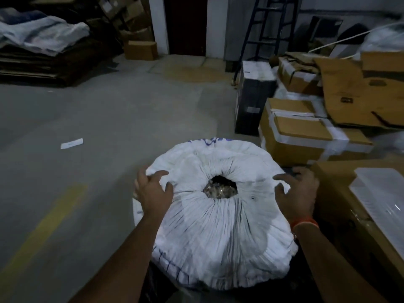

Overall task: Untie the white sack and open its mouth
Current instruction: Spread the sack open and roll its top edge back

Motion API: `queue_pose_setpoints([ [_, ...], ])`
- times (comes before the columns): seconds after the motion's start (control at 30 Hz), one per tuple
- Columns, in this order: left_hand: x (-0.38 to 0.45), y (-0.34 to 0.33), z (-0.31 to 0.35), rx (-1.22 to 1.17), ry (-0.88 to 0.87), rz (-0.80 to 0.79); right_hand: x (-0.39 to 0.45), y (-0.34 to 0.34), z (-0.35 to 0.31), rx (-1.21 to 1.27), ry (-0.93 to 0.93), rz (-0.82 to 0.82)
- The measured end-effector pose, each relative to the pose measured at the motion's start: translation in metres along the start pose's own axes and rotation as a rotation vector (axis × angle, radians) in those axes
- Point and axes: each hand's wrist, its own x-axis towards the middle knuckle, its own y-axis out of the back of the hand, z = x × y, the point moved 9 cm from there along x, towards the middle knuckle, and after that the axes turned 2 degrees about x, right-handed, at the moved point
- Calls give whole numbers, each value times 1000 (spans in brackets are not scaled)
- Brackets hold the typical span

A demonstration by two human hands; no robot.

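A big white woven sack [214,232] stands upright right below me, its top gathered in pleats around a small open mouth [220,186]. Brownish contents show through the hole. No tie or string is visible. My left hand [153,189] rests on the sack's left shoulder with fingers curled into the fabric. On the right shoulder my right hand [295,191] presses with spread fingers; an orange band circles that wrist.
Cardboard boxes [306,136] are stacked close on the right, one large taped box [360,215] touching the sack's right side. A black box [251,101] and a ladder [269,29] stand behind. Grey concrete floor [87,119] stretches left, with a paper slip [71,143] and flattened cardboard piles.
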Motion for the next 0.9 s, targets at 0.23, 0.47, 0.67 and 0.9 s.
queue_pose_setpoints([
  [0.23, 67, -64, 40, 7, -164, -219, 86, -70, -43, 355, 133, -464],
  [0.47, 92, -153, 18, -109, 9, -716, 121, -146, -13, 190, 102, -775],
  [0.67, 116, -164, 38, -167, -320, -817, 134, -170, -14, 98, 218, -1020],
  [0.9, 194, -146, 68, 104, -320, -131, 211, -144, 2, 68, 136, -453],
])
